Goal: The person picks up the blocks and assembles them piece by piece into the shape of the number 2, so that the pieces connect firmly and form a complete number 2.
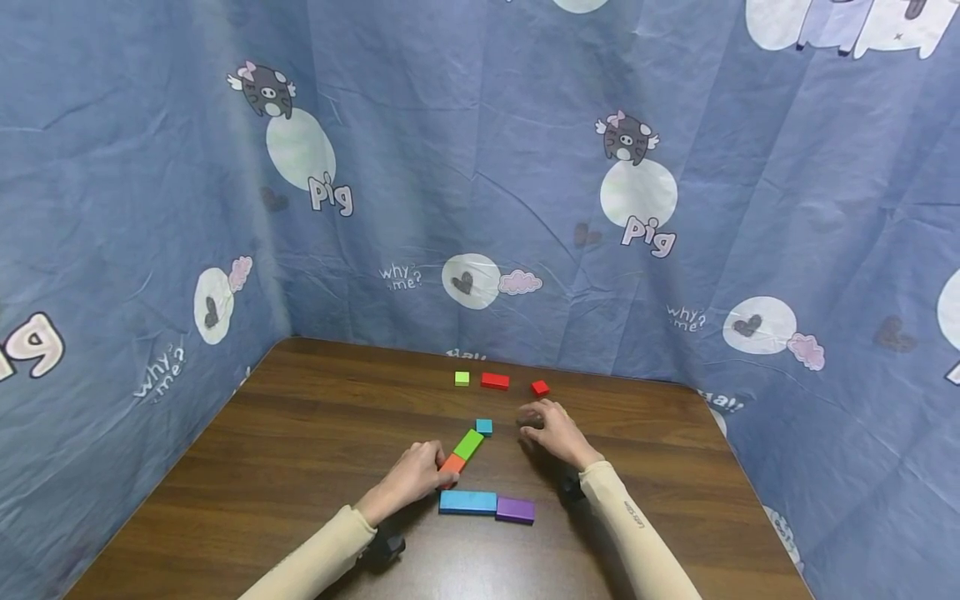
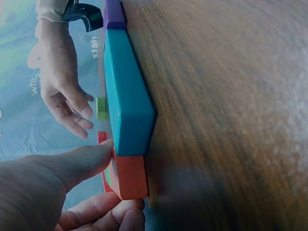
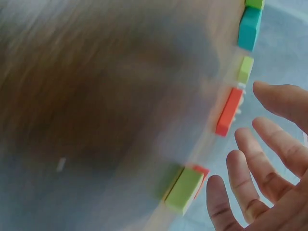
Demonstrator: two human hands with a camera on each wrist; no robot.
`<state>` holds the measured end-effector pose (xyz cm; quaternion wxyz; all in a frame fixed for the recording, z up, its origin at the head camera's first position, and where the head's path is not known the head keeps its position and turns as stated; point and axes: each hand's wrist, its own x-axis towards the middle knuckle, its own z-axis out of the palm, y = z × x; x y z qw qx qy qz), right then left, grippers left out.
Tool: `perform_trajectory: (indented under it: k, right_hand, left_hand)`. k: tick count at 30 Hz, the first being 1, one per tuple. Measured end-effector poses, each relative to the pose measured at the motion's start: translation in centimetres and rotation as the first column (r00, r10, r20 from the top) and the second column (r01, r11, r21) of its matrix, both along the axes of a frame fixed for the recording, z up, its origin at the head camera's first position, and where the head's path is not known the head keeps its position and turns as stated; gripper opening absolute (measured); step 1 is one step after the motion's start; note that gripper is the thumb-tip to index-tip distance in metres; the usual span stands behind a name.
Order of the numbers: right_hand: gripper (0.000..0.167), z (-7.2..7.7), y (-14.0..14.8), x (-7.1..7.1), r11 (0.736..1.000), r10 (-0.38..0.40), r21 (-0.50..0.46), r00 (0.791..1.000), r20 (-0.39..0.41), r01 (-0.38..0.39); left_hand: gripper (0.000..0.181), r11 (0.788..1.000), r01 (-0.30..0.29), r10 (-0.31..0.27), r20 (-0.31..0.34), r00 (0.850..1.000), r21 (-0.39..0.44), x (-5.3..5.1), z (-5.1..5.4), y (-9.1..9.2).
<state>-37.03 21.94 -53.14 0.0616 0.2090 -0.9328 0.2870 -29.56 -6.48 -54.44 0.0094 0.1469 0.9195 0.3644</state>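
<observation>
My left hand (image 1: 408, 477) pinches an orange block (image 2: 132, 177) between thumb and fingers, low on the table. A green block (image 1: 468, 445) meets the orange block end to end, in a slanting line, and a small blue block (image 1: 483, 427) sits at its far end. Nearer me lie a long blue block (image 1: 468, 502) and a purple block (image 1: 515, 510), end to end. My right hand (image 1: 557, 433) hovers with loosely bent, spread fingers and nothing in them. Close to it in the right wrist view is a yellow-green block (image 3: 185, 190), hidden in the head view.
At the back of the wooden table (image 1: 337, 400) lie a small light-green block (image 1: 462, 378), a red block (image 1: 495, 381) and a small red block (image 1: 540, 388). A blue printed cloth (image 1: 420, 208) hangs behind the table and along both sides.
</observation>
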Motion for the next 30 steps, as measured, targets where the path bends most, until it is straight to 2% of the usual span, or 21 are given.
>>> perform_trajectory:
  k: [9,21,26,30]
  right_hand:
    - [0.036,0.2,2.1,-0.1,0.995,-0.095,-0.005,0.995,-0.034,0.095]
    - [0.035,-0.2,3.8,-0.2,0.991,-0.136,-0.018,0.990,-0.026,0.136]
    - [0.031,-0.4,3.4,-0.3,0.995,-0.102,0.007,0.994,-0.049,0.103]
    - [0.030,-0.5,1.7,-0.1,0.999,-0.029,0.021,0.999,-0.038,0.030]
  left_hand:
    - [0.028,1.000,-0.002,0.002,0.003,1.000,-0.005,0.0,0.1,0.1]
    - [0.029,0.999,-0.010,0.009,-0.023,1.000,-0.033,0.0,0.0,0.2]
    - [0.029,1.000,-0.007,0.006,-0.022,1.000,-0.029,0.1,0.0,0.2]
    - [0.027,1.000,0.002,-0.002,-0.005,1.000,-0.013,0.1,0.1,0.1]
